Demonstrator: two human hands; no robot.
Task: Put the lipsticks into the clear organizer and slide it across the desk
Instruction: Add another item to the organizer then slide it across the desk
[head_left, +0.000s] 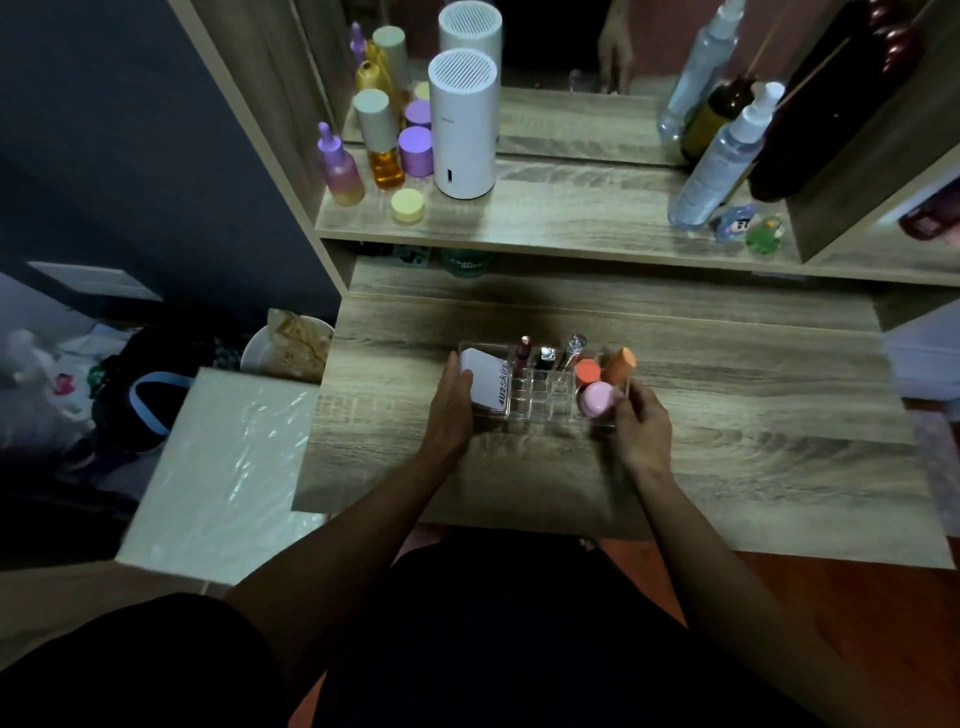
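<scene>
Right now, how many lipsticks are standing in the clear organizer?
3 in the organizer's back row: a dark red one left, a black one middle, a clear-capped one right. More may be hidden.

Setting: home bedroom, dressing-table corner. Evidence: wood-grain vanity surface (727, 415) with raised shelf (571, 218) and mirror (561, 47) behind; skincare bottles and jars (384, 150) grouped at shelf's left; white cylindrical appliance (464, 124) beside them; spray bottles (722, 161) at right; clear organizer (540, 395) holding cosmetics on the surface; bags and clutter (130, 384) on the floor at left.
</scene>
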